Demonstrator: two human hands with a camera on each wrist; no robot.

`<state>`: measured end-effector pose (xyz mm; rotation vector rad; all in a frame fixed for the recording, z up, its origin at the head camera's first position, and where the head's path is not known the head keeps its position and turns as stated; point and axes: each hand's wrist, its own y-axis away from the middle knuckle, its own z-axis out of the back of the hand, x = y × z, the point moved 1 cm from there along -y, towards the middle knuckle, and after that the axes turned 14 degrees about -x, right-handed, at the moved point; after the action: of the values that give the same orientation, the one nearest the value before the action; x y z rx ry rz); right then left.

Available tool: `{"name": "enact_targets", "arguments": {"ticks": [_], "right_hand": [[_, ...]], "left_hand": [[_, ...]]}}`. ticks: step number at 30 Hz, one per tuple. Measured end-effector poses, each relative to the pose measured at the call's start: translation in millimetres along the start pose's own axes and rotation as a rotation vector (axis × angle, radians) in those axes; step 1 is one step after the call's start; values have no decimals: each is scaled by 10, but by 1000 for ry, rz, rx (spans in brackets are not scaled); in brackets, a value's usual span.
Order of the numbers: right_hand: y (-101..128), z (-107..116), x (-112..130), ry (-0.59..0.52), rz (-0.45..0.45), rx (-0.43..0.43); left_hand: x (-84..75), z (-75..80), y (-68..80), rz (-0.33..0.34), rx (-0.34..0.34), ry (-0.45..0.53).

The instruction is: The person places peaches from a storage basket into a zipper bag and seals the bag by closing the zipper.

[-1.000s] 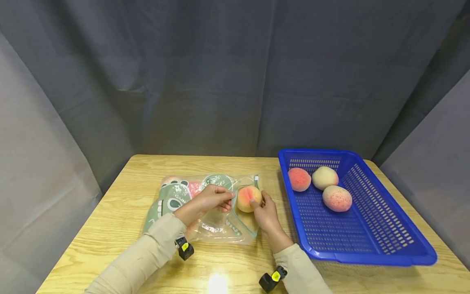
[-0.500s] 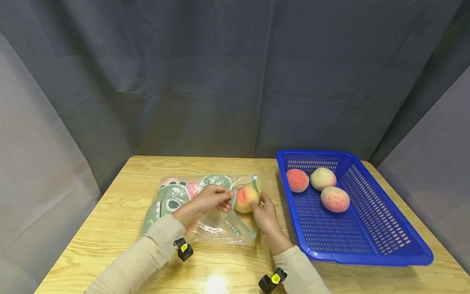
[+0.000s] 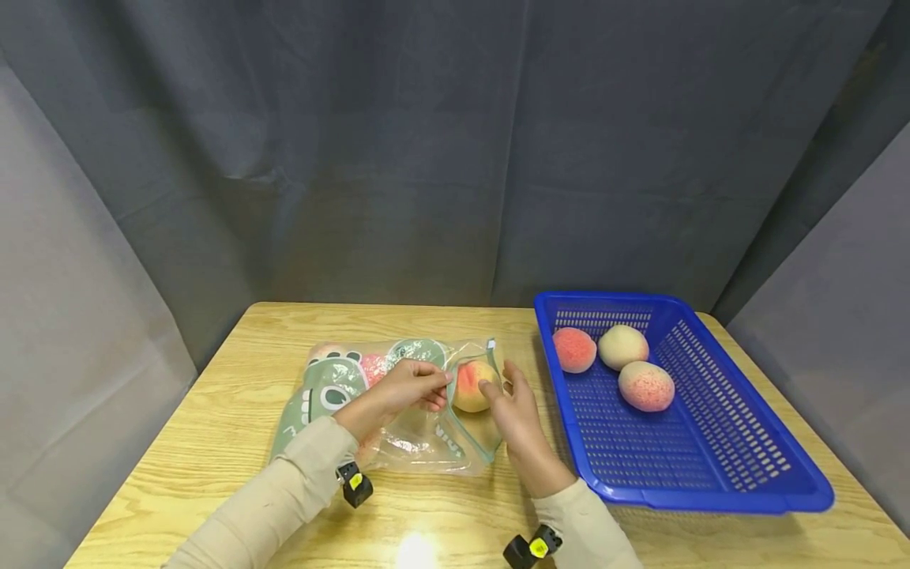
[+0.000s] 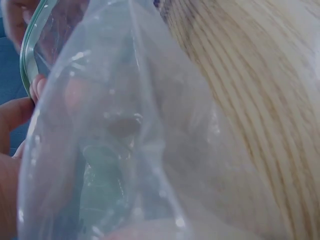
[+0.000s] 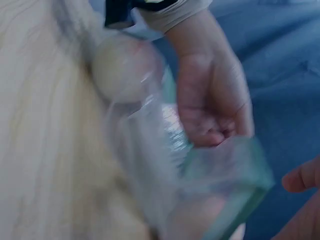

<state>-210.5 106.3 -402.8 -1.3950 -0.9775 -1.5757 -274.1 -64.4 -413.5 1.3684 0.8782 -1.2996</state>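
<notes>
- Peach [image 3: 472, 385] sits right at the mouth of the clear zip bag [image 3: 398, 411], which lies flat near the middle of the surface [image 3: 213, 442], its opening turned toward the blue basket [image 3: 711, 474] on the right side.
- My right hand [image 3: 515, 411] is the nearer one: its fingers [image 3: 490, 389] touch the peach's right side, loosely spread, thumb raised (I cannot tell whether they grip the fruit or only press on it).
- My left hand [image 3: 405, 389] pinches the upper lip of the bag just left of the peach, fingers curled round the plastic; the right wrist view shows that hand [image 5: 212, 105] bunched on the greenish zip rim [image 5: 240, 200].
- From my right fingers the peach lies straight to the left, toward the bag's inside; the bag's long axis runs left to right along the surface.
- Hard to read: how far the peach is past the rim, since plastic glare blurs it. The left wrist view is nearly all bag film [image 4: 150, 150]. Pink shapes deeper in the bag [image 3: 375, 365] may be more fruit.
- Three peaches [image 3: 622, 346] lie in the basket's far end, well apart from both hands.
</notes>
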Motion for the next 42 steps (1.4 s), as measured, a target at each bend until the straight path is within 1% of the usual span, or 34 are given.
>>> {"name": "enact_targets", "arguments": {"ticks": [3,8,12,16,19,22,24,26,29,31,33,35,38,42], "right_hand": [[63,45,153,-15,31,20],[120,185,444,-57,79,83],[121,344,683,-45,128,123],[67,546,889,36,183,154],[-23,716,992,106,223,151],[-155,908,1061,226,277,136],[-279,1046,1089,339,302,127],[-431,1179,1094,458,323,107],[-702,1371,1035,587,306,85],[-874,1484,959,651,289,75],[-1024,1583,863,713,284,83],[-1136,1667,759,787,278,94],[-1264,1770,593,880,254,137],[-1377,1879,375,951,178,216]], "left_hand": [[0,3,-2,3,-3,4],[6,7,-9,7,-6,8],[9,10,-10,7,-7,9],[14,12,-2,4,-7,8],[19,14,6,3,-6,6],[21,13,9,3,-6,2],[15,12,9,1,-4,-5],[8,19,10,-2,-5,-11],[5,26,8,-6,-5,-21],[14,28,7,-3,-6,-22],[18,26,11,7,-10,-19],[24,27,13,11,-15,-16],[11,20,19,14,-21,-10],[-5,11,27,17,-26,-9]]}}
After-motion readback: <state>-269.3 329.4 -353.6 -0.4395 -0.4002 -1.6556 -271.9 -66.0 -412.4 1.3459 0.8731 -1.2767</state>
